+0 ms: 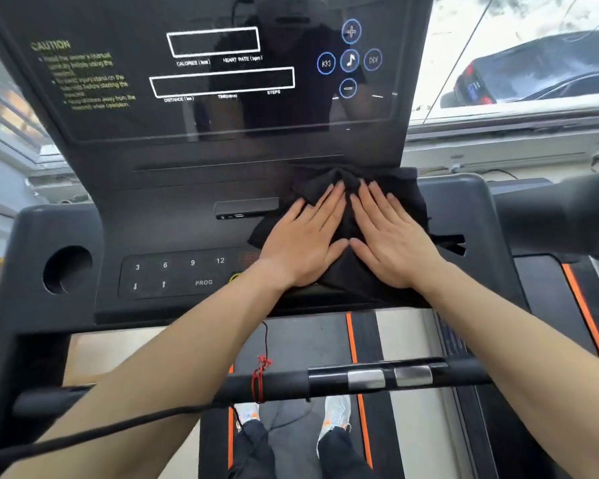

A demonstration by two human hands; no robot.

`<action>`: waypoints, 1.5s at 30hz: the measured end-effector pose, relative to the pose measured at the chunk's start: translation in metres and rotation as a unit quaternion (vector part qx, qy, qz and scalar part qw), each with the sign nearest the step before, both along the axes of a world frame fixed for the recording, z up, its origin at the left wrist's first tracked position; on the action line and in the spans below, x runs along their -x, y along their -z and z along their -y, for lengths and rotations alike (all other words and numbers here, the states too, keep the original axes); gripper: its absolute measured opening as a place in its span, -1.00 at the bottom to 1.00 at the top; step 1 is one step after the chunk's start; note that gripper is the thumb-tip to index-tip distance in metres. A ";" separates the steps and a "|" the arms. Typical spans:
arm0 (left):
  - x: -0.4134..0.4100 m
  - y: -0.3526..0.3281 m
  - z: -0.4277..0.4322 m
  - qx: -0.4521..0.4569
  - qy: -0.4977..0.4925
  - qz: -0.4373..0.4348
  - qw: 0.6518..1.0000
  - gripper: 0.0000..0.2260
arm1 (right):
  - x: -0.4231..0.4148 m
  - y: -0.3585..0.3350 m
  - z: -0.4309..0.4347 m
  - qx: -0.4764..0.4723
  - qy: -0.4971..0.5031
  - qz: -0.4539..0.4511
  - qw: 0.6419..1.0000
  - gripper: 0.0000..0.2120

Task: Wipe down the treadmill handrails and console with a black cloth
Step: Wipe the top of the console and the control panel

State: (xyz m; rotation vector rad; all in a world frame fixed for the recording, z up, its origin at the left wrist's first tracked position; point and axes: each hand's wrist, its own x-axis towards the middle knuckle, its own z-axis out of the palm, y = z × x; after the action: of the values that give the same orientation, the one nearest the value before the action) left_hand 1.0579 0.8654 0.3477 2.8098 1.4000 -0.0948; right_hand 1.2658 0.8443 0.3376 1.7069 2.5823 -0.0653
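Left hand (301, 247), right hand (391, 243) flat; black cloth (407, 198) under fingers (331, 202), on console (173, 216)

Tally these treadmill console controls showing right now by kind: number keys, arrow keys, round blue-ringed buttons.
Number keys: 4
Arrow keys: 2
Round blue-ringed buttons: 5
Total: 11; the black cloth may hide more.

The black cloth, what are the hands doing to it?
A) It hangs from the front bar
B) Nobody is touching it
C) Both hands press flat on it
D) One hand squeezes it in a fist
C: the left hand and the right hand both lie flat, fingers straight, on the black cloth, which is spread on the console.
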 end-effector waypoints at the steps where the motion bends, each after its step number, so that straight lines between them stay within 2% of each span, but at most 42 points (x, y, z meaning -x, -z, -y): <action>1: 0.004 -0.001 -0.002 -0.012 -0.007 -0.007 1.000 -0.34 | 0.003 -0.001 -0.005 -0.013 -0.013 0.007 1.000 -0.31; 3: 0.023 -0.003 -0.001 -0.029 -0.043 -0.018 0.998 -0.35 | 0.023 -0.006 -0.016 -0.035 -0.056 0.010 0.998 -0.32; 7: 0.089 0.001 0.021 -0.008 -0.183 -0.009 0.983 -0.33 | 0.098 -0.012 -0.044 -0.045 -0.187 -0.002 0.981 -0.33; 9: 0.104 0.002 0.027 0.005 -0.214 -0.011 0.977 -0.30 | 0.113 -0.013 -0.056 -0.033 -0.239 -0.004 0.970 -0.34; 11: 0.093 0.002 0.023 -0.006 -0.212 -0.013 0.977 -0.29 | 0.096 -0.017 -0.063 -0.030 -0.242 -0.006 0.970 -0.36; 14: 0.044 0.003 0.012 -0.011 -0.164 0.005 0.986 -0.30 | 0.044 -0.020 -0.053 -0.002 -0.183 -0.021 0.983 -0.37; 18: -0.020 0.006 0.009 0.001 -0.102 0.034 0.994 -0.32 | -0.007 -0.008 -0.012 0.017 -0.051 -0.026 0.998 -0.34; 21: -0.025 0.010 0.029 0.026 -0.035 0.020 0.999 -0.36 | -0.007 -0.002 0.034 0.068 0.030 -0.066 0.995 -0.32; 24: -0.002 0.009 0.065 0.049 0.027 0.006 0.998 -0.39 | -0.001 0.003 0.085 0.060 0.028 -0.066 0.996 -0.30; 27: 0.007 0.012 0.083 0.040 0.036 0.006 0.999 -0.41 | -0.004 0.007 0.118 0.062 0.040 -0.074 0.995 -0.33; 31: -0.043 0.015 0.076 0.030 0.059 0.033 0.997 -0.40 | -0.037 0.012 0.126 0.071 0.190 -0.085 0.976 -0.28; 34: -0.103 0.016 0.078 0.038 0.042 0.042 0.997 -0.41 | -0.069 0.011 0.131 0.077 0.266 -0.057 0.959 -0.26; 39: -0.179 0.017 0.045 0.045 -0.036 0.044 0.997 -0.40 | -0.106 0.007 0.078 0.059 0.299 -0.058 0.951 -0.32; 42: -0.204 0.021 -0.006 0.051 -0.073 0.066 0.994 -0.46 | -0.127 0.013 0.015 0.045 0.309 -0.102 0.945 -0.37; 45: -0.226 0.025 -0.049 0.053 -0.120 0.107 0.986 -0.53 | -0.140 0.012 -0.035 0.058 0.343 -0.170 0.922 -0.38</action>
State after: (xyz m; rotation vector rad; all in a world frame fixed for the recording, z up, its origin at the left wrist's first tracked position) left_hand 1.2835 0.9141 0.3227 2.4606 1.6114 0.1248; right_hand 1.4061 0.8796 0.3253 2.6434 1.9513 -0.5685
